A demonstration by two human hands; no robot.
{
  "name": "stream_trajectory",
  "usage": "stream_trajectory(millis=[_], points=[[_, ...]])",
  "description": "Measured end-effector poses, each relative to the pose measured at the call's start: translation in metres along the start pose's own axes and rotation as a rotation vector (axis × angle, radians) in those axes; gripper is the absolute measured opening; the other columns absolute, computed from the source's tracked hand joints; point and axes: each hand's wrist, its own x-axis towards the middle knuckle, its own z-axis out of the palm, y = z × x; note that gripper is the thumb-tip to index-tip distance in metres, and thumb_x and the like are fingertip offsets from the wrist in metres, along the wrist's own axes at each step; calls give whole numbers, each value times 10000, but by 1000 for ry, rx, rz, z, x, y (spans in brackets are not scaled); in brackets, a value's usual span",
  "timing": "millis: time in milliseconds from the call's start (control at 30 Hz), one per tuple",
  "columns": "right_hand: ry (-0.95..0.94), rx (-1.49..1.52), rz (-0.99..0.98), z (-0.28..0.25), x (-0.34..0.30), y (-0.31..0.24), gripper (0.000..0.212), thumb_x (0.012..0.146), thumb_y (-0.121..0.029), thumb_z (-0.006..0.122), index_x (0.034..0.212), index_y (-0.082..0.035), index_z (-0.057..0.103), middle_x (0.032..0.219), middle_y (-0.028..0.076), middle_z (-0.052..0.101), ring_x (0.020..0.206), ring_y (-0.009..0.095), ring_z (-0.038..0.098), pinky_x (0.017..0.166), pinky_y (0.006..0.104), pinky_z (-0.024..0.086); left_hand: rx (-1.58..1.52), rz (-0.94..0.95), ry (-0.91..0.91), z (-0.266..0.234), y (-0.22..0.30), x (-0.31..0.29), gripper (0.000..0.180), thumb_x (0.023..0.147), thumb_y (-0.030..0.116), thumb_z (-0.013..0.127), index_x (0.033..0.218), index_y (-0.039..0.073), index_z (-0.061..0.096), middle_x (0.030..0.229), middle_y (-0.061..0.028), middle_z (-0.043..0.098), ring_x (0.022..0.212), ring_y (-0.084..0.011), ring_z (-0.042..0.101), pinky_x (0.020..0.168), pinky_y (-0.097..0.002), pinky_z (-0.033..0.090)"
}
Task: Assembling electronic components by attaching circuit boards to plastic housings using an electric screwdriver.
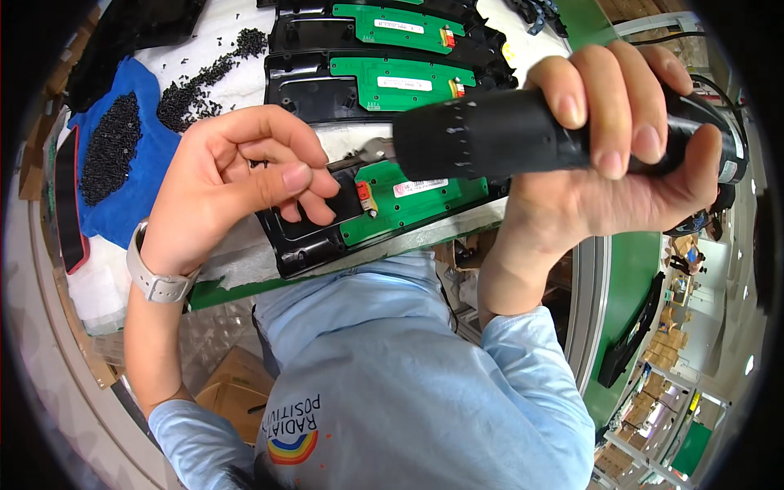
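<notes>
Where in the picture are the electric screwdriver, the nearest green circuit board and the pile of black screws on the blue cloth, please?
electric screwdriver [523, 131]: head view, on its black barrel.
green circuit board [408, 204]: head view, on its bare middle.
pile of black screws [109, 147]: head view, at the heap's centre.

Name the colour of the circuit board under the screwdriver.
Green, seen in the head view.

A white-covered workbench [233, 37] fills the upper frame, carrying black housings with green circuit boards [392, 82], loose black screws [200, 82] and a blue cloth [151, 163] at upper left.
</notes>
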Motion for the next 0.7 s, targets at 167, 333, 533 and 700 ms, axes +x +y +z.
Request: stream_trajectory(millis=[167, 333, 533, 700], points=[[-81, 2, 43, -1, 4, 11, 337, 814, -289, 622, 1028, -42, 538, 723, 4, 541, 603, 144, 504, 723, 352, 360, 1, 18, 14, -1, -1, 0, 183, 835, 124, 692, 913, 11, 571, 829, -117, 693, 694, -170, 688, 579, -208, 503], [65, 11, -130, 11, -5, 31, 362, 821, -295, 612, 1055, -35, 523, 730, 11, 552, 615, 150, 507, 731, 363, 363, -54, 8, -41, -6, -2, -1, 115, 809, -101, 622, 895, -34, 584, 841, -130, 676, 781, -210, 706, 671, -230, 554], [37, -79, -73, 20, -10, 26, 363, 845, -283, 584, 1087, -24, 506, 744, 18, 535, 620, 153, 492, 743, 379, 364, -78, -17, -69, -3, 1, 1, 145, 768, -151, 634, 857, -50, 581, 831, -125, 663, 810, -232, 707, 717, -263, 567], [-36, -160, -25, 27, -4, 24, 356, 867, -271, 559, 1109, -17, 495, 757, 23, 516, 622, 156, 476, 754, 392, 364, 15, 84, 21, -3, -6, -2, 127, 765, -153, 636, 823, -54, 580, 810, -128, 663, 802, -241, 708, 713, -267, 569]])
